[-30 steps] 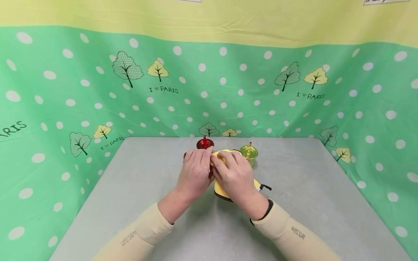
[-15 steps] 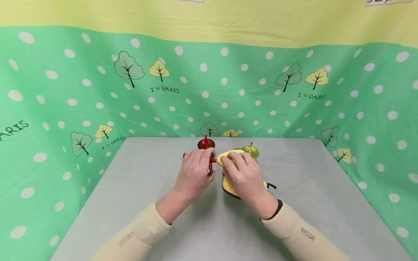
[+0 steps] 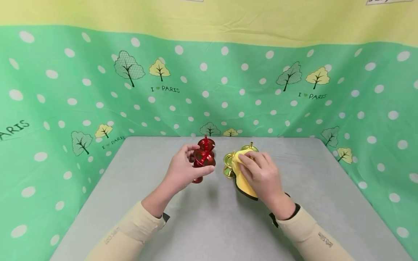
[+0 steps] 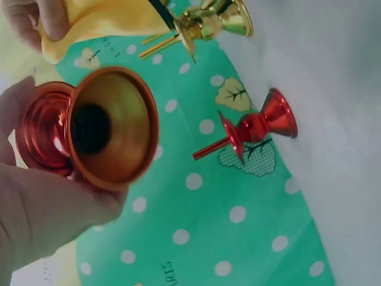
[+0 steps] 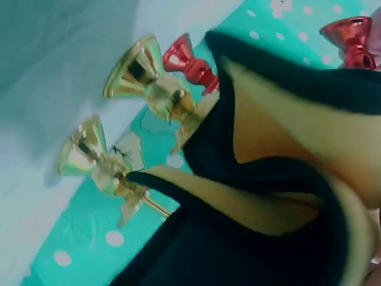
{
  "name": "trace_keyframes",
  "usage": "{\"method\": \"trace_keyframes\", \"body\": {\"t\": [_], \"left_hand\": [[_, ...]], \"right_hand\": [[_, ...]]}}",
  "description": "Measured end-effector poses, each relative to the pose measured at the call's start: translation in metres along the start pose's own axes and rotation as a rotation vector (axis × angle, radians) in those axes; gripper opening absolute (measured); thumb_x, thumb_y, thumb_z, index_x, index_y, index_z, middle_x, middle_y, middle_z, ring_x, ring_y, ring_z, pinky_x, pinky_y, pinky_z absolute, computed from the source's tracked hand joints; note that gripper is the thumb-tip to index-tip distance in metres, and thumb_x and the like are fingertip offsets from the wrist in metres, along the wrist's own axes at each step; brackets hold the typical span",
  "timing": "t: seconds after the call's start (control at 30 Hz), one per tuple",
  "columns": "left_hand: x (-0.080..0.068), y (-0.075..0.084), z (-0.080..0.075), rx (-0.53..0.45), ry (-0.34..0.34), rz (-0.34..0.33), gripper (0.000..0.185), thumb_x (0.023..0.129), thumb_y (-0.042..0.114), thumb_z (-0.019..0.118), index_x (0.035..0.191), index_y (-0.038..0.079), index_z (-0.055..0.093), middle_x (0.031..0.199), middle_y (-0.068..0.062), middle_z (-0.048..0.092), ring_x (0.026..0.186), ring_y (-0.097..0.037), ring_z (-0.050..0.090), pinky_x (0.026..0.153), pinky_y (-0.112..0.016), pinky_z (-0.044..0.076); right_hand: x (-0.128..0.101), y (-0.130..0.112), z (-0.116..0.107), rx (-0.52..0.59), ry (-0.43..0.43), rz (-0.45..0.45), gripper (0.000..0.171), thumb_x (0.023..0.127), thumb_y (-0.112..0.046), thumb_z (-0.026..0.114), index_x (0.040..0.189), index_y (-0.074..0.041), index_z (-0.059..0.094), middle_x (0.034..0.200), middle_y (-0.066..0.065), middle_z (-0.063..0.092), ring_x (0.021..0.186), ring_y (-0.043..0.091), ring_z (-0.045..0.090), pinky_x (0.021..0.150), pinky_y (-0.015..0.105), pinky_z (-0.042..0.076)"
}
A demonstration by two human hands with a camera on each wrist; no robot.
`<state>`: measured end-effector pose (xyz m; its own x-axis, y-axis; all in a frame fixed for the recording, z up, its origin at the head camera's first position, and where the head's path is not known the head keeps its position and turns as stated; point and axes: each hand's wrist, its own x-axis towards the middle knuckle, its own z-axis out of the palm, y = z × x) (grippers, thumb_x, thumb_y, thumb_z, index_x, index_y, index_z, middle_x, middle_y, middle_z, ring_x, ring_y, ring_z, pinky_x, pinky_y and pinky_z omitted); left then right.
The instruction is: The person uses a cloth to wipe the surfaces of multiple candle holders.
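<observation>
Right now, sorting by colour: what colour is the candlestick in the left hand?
Red candlestick, clearest in the head view.

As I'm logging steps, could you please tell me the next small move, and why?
Probably set the red holder down by the standing red one: the left hand holds it clear of the cloth, which the right hand presses on a gold holder.

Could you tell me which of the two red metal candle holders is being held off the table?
The nearer red metal candle holder, gripped in the left hand and tilted above the grey table. The other red candle holder stands upright near the table's far edge, untouched.
</observation>
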<state>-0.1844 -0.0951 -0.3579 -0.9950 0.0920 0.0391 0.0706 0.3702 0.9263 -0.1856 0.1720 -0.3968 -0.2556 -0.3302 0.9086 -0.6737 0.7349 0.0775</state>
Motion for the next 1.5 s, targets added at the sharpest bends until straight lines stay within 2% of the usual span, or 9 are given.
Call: {"method": "trace_keyframes", "body": {"t": [0.17,0.47,0.63,0.83,1.03,1.13,1.23,1.33,1.5], "left_hand": [[0.006,-0.007,-0.001,-0.125,-0.119,-0.069,0.075,0.078,0.027,0.097,0.142,0.010,0.061,0.128,-0.010,0.075,0.116,-0.023,0.070,0.096,-0.038,0.063],[0.020,-0.030,-0.007,-0.248,-0.522,-0.117,0.053,0.097,0.022,0.081,0.141,-0.003,0.064,0.110,-0.008,0.082,0.095,-0.010,0.076,0.088,-0.026,0.061],[0.026,-0.038,-0.005,-0.275,-0.657,-0.106,0.051,0.100,0.026,0.077,0.138,-0.007,0.065,0.111,-0.006,0.082,0.096,-0.010,0.075,0.088,-0.027,0.062],[0.027,-0.039,-0.004,-0.216,-0.756,-0.104,0.050,0.100,0.030,0.077,0.136,-0.004,0.066,0.115,-0.009,0.080,0.097,-0.013,0.076,0.090,-0.028,0.062],[0.024,-0.034,-0.006,-0.181,-0.776,-0.094,0.040,0.101,0.025,0.075,0.131,0.000,0.070,0.115,-0.005,0.080,0.103,-0.013,0.073,0.092,-0.027,0.061],[0.025,-0.036,-0.010,-0.190,-0.765,-0.094,0.040,0.101,0.023,0.075,0.133,0.000,0.069,0.114,-0.004,0.081,0.103,-0.012,0.073,0.092,-0.027,0.060],[0.025,-0.042,-0.015,-0.244,-0.730,-0.088,0.049,0.099,0.019,0.075,0.142,-0.003,0.063,0.114,-0.003,0.081,0.100,-0.011,0.073,0.091,-0.027,0.061],[0.025,-0.049,-0.017,-0.352,-0.639,-0.077,0.065,0.097,0.019,0.080,0.151,-0.005,0.052,0.119,-0.003,0.080,0.104,-0.010,0.075,0.094,-0.026,0.061],[0.027,-0.052,-0.013,-0.441,-0.483,-0.013,0.079,0.092,0.013,0.085,0.158,0.000,0.044,0.135,-0.009,0.072,0.114,-0.011,0.072,0.098,-0.026,0.060]], "right_hand": [[-0.001,-0.008,-0.001,0.030,0.017,-0.020,0.022,0.108,-0.020,0.065,0.113,-0.005,0.081,0.099,0.017,0.075,0.079,0.035,0.063,0.064,0.045,0.059],[0.002,-0.022,0.003,0.061,0.044,-0.177,0.018,0.105,-0.018,0.070,0.111,-0.005,0.081,0.099,0.013,0.077,0.081,0.031,0.069,0.069,0.040,0.062],[-0.001,-0.030,0.010,0.080,0.055,-0.262,0.017,0.104,-0.014,0.067,0.111,-0.006,0.081,0.098,0.010,0.077,0.079,0.029,0.069,0.071,0.038,0.062],[-0.007,-0.040,0.020,0.078,0.010,-0.339,0.021,0.109,-0.011,0.060,0.109,-0.004,0.081,0.098,0.011,0.076,0.083,0.027,0.068,0.073,0.035,0.060],[-0.009,-0.042,0.025,0.059,0.013,-0.305,0.021,0.108,-0.008,0.061,0.106,-0.004,0.082,0.098,0.011,0.075,0.082,0.027,0.067,0.072,0.036,0.059],[-0.008,-0.033,0.024,0.020,0.020,-0.245,0.018,0.104,-0.007,0.064,0.108,-0.004,0.081,0.099,0.013,0.075,0.082,0.031,0.067,0.073,0.039,0.060],[-0.006,-0.020,0.020,0.022,0.006,-0.096,0.016,0.096,-0.005,0.074,0.110,-0.003,0.081,0.100,0.015,0.074,0.083,0.034,0.067,0.073,0.044,0.061],[-0.004,-0.011,0.012,0.106,-0.019,0.097,0.026,0.085,0.000,0.085,0.111,-0.003,0.081,0.101,0.017,0.075,0.088,0.036,0.067,0.074,0.046,0.061],[0.000,-0.009,0.003,0.334,-0.091,0.321,0.033,0.080,0.000,0.091,0.112,-0.005,0.083,0.107,0.015,0.079,0.101,0.033,0.073,0.081,0.031,0.062]]}}
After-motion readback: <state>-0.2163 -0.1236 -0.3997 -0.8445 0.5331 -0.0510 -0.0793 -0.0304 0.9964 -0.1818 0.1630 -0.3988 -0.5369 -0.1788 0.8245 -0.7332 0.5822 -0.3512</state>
